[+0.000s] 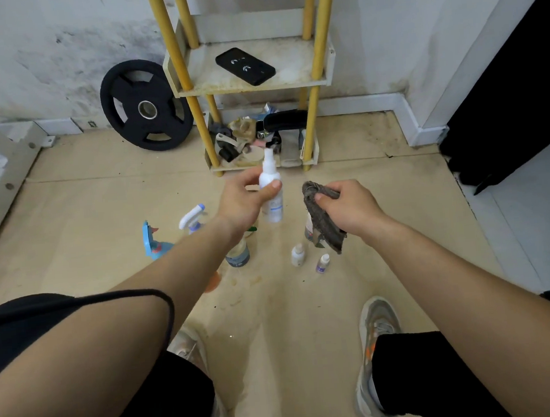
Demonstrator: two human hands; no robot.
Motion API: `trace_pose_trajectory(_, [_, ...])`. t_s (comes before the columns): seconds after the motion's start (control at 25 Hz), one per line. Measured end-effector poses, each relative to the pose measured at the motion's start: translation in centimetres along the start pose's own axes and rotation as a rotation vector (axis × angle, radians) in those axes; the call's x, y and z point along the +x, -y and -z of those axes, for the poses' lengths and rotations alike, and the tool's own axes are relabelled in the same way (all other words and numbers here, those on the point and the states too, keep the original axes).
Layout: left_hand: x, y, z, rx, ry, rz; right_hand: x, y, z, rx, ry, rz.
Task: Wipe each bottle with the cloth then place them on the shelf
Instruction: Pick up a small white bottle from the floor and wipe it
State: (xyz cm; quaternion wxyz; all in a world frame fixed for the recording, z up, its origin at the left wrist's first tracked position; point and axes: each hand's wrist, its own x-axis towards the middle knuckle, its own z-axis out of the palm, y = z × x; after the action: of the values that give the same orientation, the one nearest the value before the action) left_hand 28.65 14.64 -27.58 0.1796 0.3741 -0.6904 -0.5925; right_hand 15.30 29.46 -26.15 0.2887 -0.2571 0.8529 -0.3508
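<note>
Left hand point(243, 201) grips a white spray bottle point(271, 189), label too blurred to read; right hand point(349, 207) clutches the grey cloth point(322, 224).

white spray bottle point(270, 192): smooth plastic, slight sheen; cloth point(324, 224): grey-brown, coarse fuzzy weave, matt; shelf point(251, 87): pale matt trays, stained and grimy, yellow posts point(175, 51) smooth, painted look; phone point(245, 66): black case, mostly matt; weight plate point(147, 132): black matt rubber-like, shiny metal ring at hub; blue trigger sprayer point(151, 241): glossy plastic; clear bottle point(238, 257): transparent plastic; floor point(86, 206): beige board-like sheets, matt, scuffed, stained; wall point(40, 45): matt paint, dark mottling
</note>
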Motion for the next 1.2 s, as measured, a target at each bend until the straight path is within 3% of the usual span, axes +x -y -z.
trace_pose_trajectory(0.36, [6.1, 11.5, -7.2, 0.49, 0.035, 0.056, 5.5, -9.0, -3.6, -0.028, -0.015, -0.219])
trace_pose_trajectory(0.72, [10.2, 20.3, -11.8, 0.493, 0.073, 0.198, 7.7, -14.0, -7.1, -0.114, -0.022, -0.107])
trace_pose_trajectory(1.04, [11.6, 23.2, -12.4, 0.511, 0.065, 0.213, 8.2, -14.9, -8.9, -0.039, 0.005, -0.064])
trace_pose_trajectory(1.2, [11.7, 23.2, -11.8, 0.553, 0.136, 0.249, 8.1, -14.3, -8.7, -0.052, -0.003, -0.06])
